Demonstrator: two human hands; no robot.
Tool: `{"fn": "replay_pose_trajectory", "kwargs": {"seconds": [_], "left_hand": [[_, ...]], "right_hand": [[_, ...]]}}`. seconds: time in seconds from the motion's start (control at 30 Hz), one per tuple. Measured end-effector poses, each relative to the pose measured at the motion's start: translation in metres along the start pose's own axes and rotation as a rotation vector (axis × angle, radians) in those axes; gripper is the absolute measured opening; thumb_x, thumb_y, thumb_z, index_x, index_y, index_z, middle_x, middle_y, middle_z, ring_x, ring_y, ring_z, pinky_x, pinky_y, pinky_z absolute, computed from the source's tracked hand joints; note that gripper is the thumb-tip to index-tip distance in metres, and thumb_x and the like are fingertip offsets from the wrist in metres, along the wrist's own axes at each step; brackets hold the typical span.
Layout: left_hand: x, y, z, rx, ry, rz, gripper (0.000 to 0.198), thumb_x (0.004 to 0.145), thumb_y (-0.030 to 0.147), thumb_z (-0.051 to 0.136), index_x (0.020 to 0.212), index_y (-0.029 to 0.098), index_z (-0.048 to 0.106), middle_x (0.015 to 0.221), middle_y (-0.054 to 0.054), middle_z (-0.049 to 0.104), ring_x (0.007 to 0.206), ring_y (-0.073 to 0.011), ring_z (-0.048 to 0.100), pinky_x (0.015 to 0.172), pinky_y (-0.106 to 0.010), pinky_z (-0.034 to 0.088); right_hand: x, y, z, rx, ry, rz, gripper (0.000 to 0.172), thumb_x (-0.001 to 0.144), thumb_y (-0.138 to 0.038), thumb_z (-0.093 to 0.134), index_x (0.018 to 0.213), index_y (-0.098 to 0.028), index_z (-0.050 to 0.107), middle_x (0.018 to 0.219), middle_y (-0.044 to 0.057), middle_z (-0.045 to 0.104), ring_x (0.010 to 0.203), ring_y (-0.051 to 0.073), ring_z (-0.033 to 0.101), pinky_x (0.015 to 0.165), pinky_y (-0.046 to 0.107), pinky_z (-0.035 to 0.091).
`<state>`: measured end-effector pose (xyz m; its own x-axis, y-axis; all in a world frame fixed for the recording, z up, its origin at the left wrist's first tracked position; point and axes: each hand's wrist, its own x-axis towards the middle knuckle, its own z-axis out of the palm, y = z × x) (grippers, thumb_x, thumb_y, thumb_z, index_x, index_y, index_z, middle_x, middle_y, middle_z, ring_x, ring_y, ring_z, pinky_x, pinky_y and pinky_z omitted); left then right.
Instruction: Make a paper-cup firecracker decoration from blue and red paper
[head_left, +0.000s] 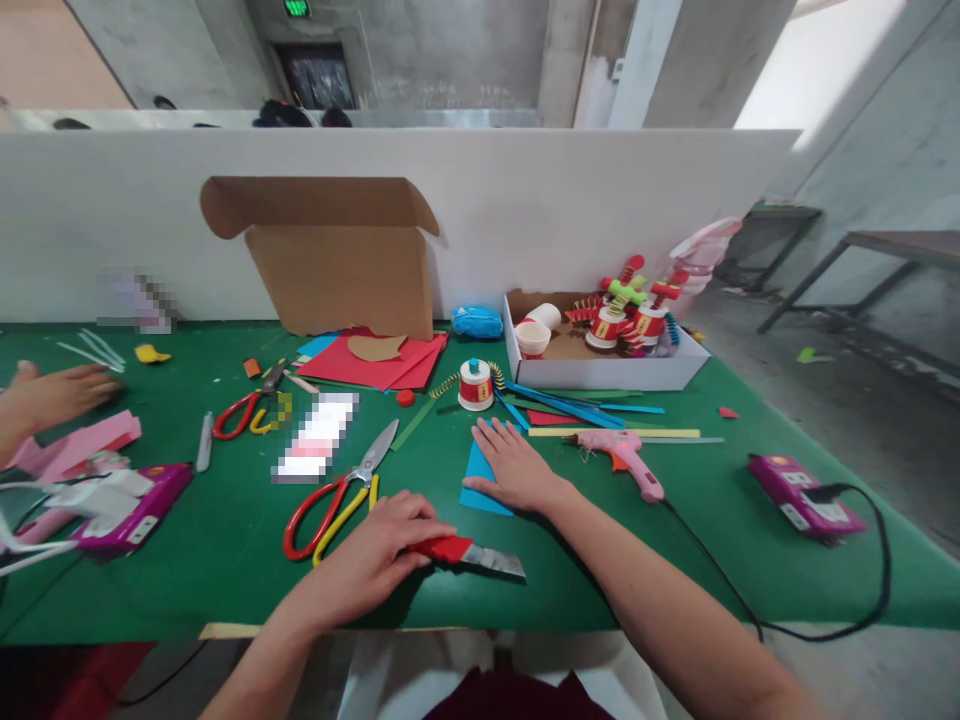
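Note:
My left hand (379, 555) is closed around the red handle of a utility knife (469, 556) that lies near the table's front edge, blade pointing right. My right hand (514, 468) lies flat with fingers spread on a blue piece of paper (475, 474) on the green table (225, 540). Red and yellow handled scissors (341, 493) lie just left of my left hand. A small red and white paper cup figure (475, 384) stands beyond my right hand.
A pink glue gun (626, 458) lies to the right, its cord running off the edge. A white box (600, 372) holds cups and finished figures. Red paper sheets (375, 362) and an open cardboard box (337, 250) sit behind. Another person's hand (52, 395) rests at far left.

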<state>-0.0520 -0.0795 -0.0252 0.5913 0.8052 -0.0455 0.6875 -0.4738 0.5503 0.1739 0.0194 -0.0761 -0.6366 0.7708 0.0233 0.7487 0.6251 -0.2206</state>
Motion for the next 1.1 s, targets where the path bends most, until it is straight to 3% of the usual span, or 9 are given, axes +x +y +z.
{"fn": "replay_pose_trajectory", "kwargs": {"seconds": [0.07,0.23,0.3,0.43,0.57,0.67,0.77,0.83,1.1], "left_hand": [[-0.001,-0.007,-0.014,-0.05,0.079,-0.021,0.035,0.09,0.024,0.044,0.121,0.032,0.058,0.11,-0.003,0.059,0.1,-0.017,0.053,0.088,-0.031,0.043],[0.028,-0.042,-0.049,0.173,0.584,-0.396,0.037,0.086,0.029,0.045,0.118,0.018,0.058,0.104,-0.009,0.06,0.097,-0.0231,0.056,0.087,-0.037,0.046],[0.052,-0.054,-0.055,0.342,0.632,-0.503,0.039,0.083,0.024,0.044,0.118,0.013,0.056,0.104,-0.013,0.059,0.1,-0.0277,0.055,0.087,-0.04,0.045],[0.096,-0.064,-0.05,0.481,0.56,-0.572,0.037,0.083,0.02,0.044,0.117,0.013,0.055,0.103,-0.016,0.059,0.099,-0.0303,0.055,0.081,-0.039,0.045],[0.108,-0.066,-0.042,0.578,0.588,-0.574,0.035,0.082,0.022,0.047,0.115,0.015,0.057,0.106,-0.016,0.059,0.103,-0.0328,0.052,0.081,-0.042,0.044],[0.103,-0.061,-0.042,0.526,0.59,-0.376,0.026,0.086,0.026,0.045,0.1,0.019,0.065,0.101,-0.012,0.063,0.1,-0.029,0.053,0.084,-0.042,0.044],[0.104,-0.047,-0.033,0.297,0.389,-0.086,0.027,0.09,0.028,0.042,0.094,0.02,0.067,0.097,-0.006,0.068,0.093,-0.0202,0.059,0.084,-0.033,0.046],[0.11,-0.036,-0.021,0.233,0.234,-0.007,0.029,0.09,0.024,0.041,0.102,0.019,0.067,0.102,-0.006,0.069,0.095,-0.0188,0.061,0.086,-0.03,0.046],[0.15,-0.02,0.007,0.367,0.042,-0.176,0.044,0.08,0.013,0.052,0.124,0.019,0.05,0.128,-0.013,0.053,0.116,-0.0259,0.053,0.091,-0.035,0.044]], "right_hand": [[0.0,0.0,-0.001,0.006,-0.003,0.001,0.085,0.085,-0.068,0.032,0.145,-0.008,0.03,0.151,0.017,0.028,0.141,0.032,0.02,0.115,0.048,0.017],[0.003,-0.003,-0.004,0.046,-0.032,-0.033,0.088,0.084,-0.069,0.034,0.144,-0.006,0.03,0.151,0.018,0.027,0.141,0.033,0.02,0.116,0.047,0.017],[0.005,-0.003,-0.005,0.079,-0.018,-0.05,0.087,0.084,-0.069,0.034,0.145,-0.007,0.029,0.151,0.018,0.027,0.141,0.032,0.021,0.115,0.048,0.018],[0.008,0.002,-0.01,0.134,0.046,-0.066,0.07,0.092,-0.056,0.032,0.143,-0.008,0.034,0.148,0.017,0.034,0.138,0.029,0.03,0.114,0.047,0.023],[0.009,0.012,-0.02,0.195,0.272,0.003,0.051,0.096,-0.041,0.028,0.132,-0.012,0.051,0.134,0.014,0.055,0.125,0.024,0.048,0.106,0.041,0.037],[0.009,0.021,-0.028,0.232,0.452,0.121,0.044,0.096,-0.037,0.029,0.119,-0.018,0.061,0.118,0.01,0.066,0.109,0.022,0.059,0.095,0.036,0.045],[0.008,0.026,-0.032,0.247,0.568,0.217,0.041,0.096,-0.035,0.03,0.105,-0.019,0.067,0.106,0.008,0.07,0.099,0.021,0.063,0.088,0.032,0.047],[0.007,0.026,-0.035,0.271,0.645,0.251,0.04,0.096,-0.033,0.031,0.099,-0.019,0.068,0.098,0.008,0.072,0.093,0.02,0.065,0.084,0.03,0.048],[0.001,0.02,-0.04,0.262,0.706,0.229,0.041,0.095,-0.032,0.029,0.098,-0.019,0.068,0.095,0.008,0.071,0.091,0.019,0.065,0.082,0.028,0.049]]}}
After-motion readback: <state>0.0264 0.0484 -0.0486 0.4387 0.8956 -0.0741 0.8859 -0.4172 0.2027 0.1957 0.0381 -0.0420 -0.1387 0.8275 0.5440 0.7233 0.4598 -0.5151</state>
